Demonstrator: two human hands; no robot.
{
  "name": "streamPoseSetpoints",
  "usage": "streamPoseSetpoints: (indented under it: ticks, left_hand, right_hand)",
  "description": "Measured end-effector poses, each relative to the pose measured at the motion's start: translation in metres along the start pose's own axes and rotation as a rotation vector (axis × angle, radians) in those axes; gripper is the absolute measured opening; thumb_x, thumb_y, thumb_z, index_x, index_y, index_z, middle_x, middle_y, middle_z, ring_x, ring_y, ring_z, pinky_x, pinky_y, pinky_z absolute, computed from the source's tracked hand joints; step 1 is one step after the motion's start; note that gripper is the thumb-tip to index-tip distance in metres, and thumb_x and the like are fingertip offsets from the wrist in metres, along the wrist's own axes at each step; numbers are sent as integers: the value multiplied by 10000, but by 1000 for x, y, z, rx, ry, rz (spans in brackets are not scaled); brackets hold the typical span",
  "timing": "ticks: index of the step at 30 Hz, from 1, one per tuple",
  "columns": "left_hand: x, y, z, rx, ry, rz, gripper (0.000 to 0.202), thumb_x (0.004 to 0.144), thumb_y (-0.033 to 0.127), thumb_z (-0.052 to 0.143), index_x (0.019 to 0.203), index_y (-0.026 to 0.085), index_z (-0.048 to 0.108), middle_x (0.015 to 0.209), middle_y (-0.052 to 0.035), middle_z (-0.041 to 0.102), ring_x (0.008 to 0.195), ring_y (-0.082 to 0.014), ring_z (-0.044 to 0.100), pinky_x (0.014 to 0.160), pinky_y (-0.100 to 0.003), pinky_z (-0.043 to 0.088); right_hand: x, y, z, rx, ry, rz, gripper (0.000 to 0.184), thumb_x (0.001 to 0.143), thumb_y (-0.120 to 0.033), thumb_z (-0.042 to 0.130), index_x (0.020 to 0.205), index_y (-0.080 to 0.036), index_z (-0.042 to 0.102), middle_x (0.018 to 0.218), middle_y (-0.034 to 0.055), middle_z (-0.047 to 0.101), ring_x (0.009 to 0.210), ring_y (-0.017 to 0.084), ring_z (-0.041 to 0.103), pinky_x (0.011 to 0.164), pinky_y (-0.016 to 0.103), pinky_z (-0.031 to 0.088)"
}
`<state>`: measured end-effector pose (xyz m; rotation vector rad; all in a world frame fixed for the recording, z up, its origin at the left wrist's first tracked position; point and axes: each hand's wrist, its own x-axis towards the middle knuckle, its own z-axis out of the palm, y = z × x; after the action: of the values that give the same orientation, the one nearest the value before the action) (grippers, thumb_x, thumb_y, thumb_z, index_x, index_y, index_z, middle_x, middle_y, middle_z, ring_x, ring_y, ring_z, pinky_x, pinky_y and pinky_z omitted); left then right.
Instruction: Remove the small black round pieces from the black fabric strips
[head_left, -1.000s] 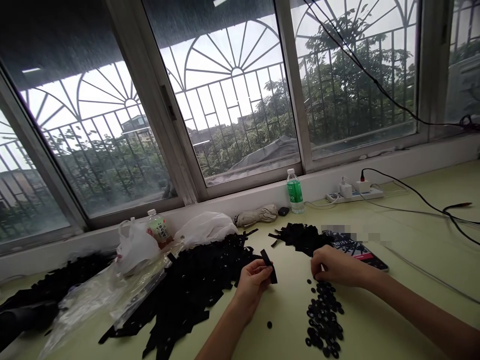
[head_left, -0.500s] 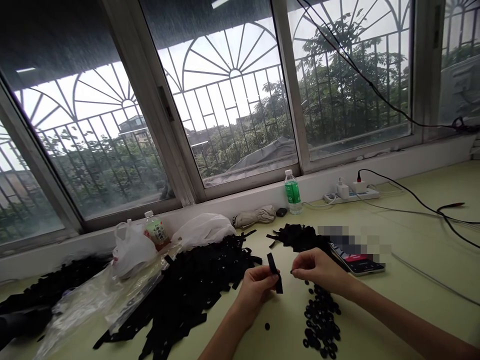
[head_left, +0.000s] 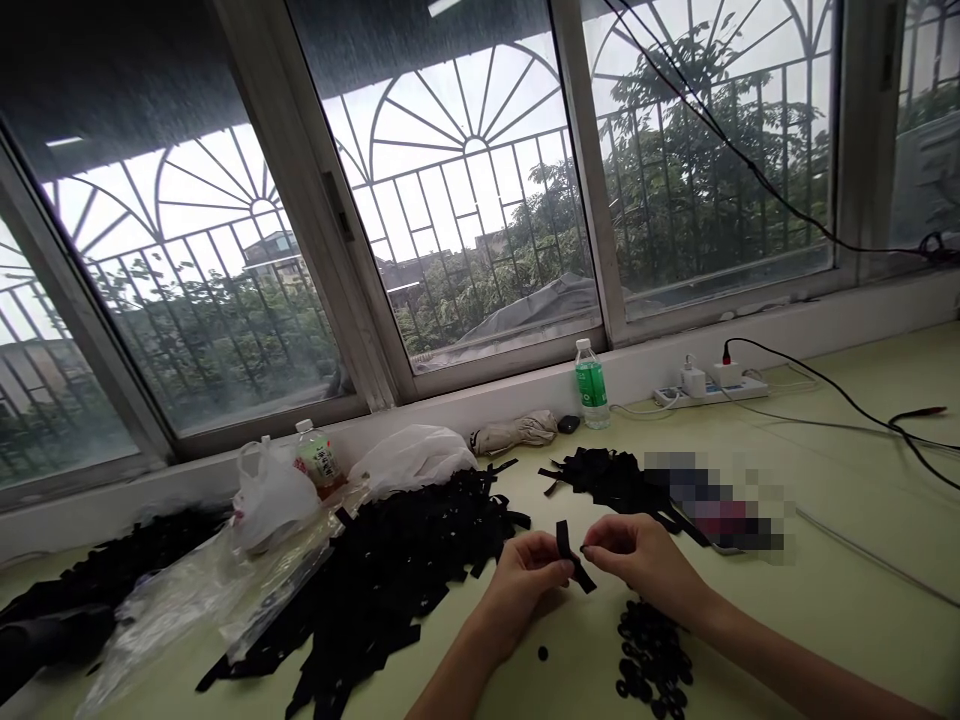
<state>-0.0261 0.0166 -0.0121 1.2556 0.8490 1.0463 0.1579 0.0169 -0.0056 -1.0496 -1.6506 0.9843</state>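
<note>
Left hand: The left hand [head_left: 520, 590] sits at the centre of the view, its thumb and fingers closed in a tight pinch on a black strip [head_left: 572, 556].

Right hand: The right hand [head_left: 637, 565] is just to the 3 o'clock side of the left. Its fingertips [head_left: 592, 552] are pinched almost shut against the same strip; anything tiny between them is too small to tell.

Strip: It hangs between both hands, tilted, its lower end pointing to about 5 o'clock.

Rings: A loose pile of small black rings [head_left: 651, 655] lies on the pale green table [head_left: 840, 540] at 5 o'clock from the hands, apart from them. One single ring [head_left: 542, 653] lies just below the left hand.

Heaps: A large heap of black punched strips [head_left: 397, 560] lies at 10 o'clock, and a smaller heap [head_left: 607, 475] at 1 o'clock.

Bags: A clear plastic bag [head_left: 172, 610] and a white plastic bag [head_left: 270, 500] lie at 10 o'clock.

Far edge: A green-labelled water bottle [head_left: 592, 385], a folded umbrella [head_left: 514, 432] and a power strip [head_left: 709, 393] stand below a barred window [head_left: 465, 190].
</note>
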Motion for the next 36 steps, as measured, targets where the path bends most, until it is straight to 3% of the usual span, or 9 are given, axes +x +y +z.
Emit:
streamPoseSetpoints:
  ticks: [7, 26, 36]
  left_hand:
    - [-1, 1, 6, -22, -16, 6, 238, 580, 276, 842, 700, 132, 696, 617, -23, 618, 573, -114, 530, 610, -234, 397]
    - [-2, 1, 10, 38, 34, -2, 265, 638, 346, 808, 711, 128, 675, 638, -32, 626, 612, -122, 546, 609, -221, 393]
    - [-3, -7, 13, 4, 31, -43, 303, 605, 341, 831, 714, 131, 642, 633, -25, 626, 600, -112, 545, 565, -208, 370]
  right_hand:
    - [-2, -1, 5, 72, -79, -15, 118, 703, -269, 618, 686, -178, 692, 627, 10, 682, 611, 173, 616, 553, 244, 450]
    - [-6, -5, 4, 112, -104, -22, 178, 712, -353, 675, 732, -180, 710, 687, 34, 718, 663, 201, 650, 592, 260, 495]
    - [-8, 4, 8, 195, -85, 9, 207, 699, -338, 700, 611, -165, 627, 585, -1, 619, 586, 155, 569, 564, 250, 440]
